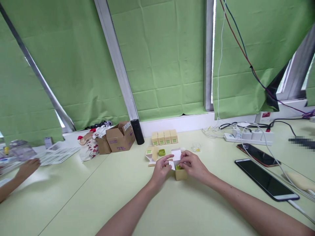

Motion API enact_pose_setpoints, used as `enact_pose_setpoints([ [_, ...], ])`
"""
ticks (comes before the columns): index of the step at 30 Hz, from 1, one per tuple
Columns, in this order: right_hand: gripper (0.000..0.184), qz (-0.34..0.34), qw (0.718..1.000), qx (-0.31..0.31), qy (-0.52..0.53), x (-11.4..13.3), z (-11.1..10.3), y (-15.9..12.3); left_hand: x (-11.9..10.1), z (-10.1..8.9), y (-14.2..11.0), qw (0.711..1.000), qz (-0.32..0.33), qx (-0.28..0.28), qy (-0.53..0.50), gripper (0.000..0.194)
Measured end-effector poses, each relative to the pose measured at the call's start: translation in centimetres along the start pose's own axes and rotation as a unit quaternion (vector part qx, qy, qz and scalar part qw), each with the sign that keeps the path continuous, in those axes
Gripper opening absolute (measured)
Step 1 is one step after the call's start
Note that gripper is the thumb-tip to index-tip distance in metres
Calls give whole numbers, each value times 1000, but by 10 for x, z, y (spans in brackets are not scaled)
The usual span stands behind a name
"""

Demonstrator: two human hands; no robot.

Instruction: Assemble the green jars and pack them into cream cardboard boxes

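Note:
A small open cardboard box (181, 175) stands on the table in front of me, its white inner flaps raised. Inside its mouth shows a small green object (178, 167), partly covered by fingers. My left hand (160, 170) is at the box's left side, thumb and fingers closed on a side flap. From the right, my right hand (193, 164) reaches over the opening with its fingertips pinched at the green object. Just behind, a small green square container (161, 152) sits beside another opened box (151, 155). A small clear plastic piece (196, 147) lies to the right.
Several closed small boxes (164, 137) stand in a row at the back, near a black cylinder (137, 131) and a larger cardboard carton (120, 137). Phones (267, 178), cables and a power strip (248, 136) occupy the right. Another person's hand (28, 168) is at far left.

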State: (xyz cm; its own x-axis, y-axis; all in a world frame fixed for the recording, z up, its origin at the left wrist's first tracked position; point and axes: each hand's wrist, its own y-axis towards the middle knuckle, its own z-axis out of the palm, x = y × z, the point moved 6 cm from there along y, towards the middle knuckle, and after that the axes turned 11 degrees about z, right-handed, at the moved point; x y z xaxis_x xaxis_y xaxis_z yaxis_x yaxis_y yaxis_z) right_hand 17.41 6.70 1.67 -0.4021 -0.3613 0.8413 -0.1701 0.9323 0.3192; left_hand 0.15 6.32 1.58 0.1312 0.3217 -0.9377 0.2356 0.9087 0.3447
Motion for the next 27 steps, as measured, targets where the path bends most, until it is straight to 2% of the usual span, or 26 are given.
enact_pose_setpoints([
  [9, 23, -20, 994, -77, 71, 5, -13, -4, 4, -11, 5, 999, 21, -22, 22, 54],
  [20, 29, 22, 988, -101, 111, -6, -15, -2, 2, -16, 6, 996, 35, -64, 51, 38],
  [27, 35, 60, 982, -109, 140, -20, -15, 2, 3, -15, 6, 996, 36, -58, 50, 37],
])
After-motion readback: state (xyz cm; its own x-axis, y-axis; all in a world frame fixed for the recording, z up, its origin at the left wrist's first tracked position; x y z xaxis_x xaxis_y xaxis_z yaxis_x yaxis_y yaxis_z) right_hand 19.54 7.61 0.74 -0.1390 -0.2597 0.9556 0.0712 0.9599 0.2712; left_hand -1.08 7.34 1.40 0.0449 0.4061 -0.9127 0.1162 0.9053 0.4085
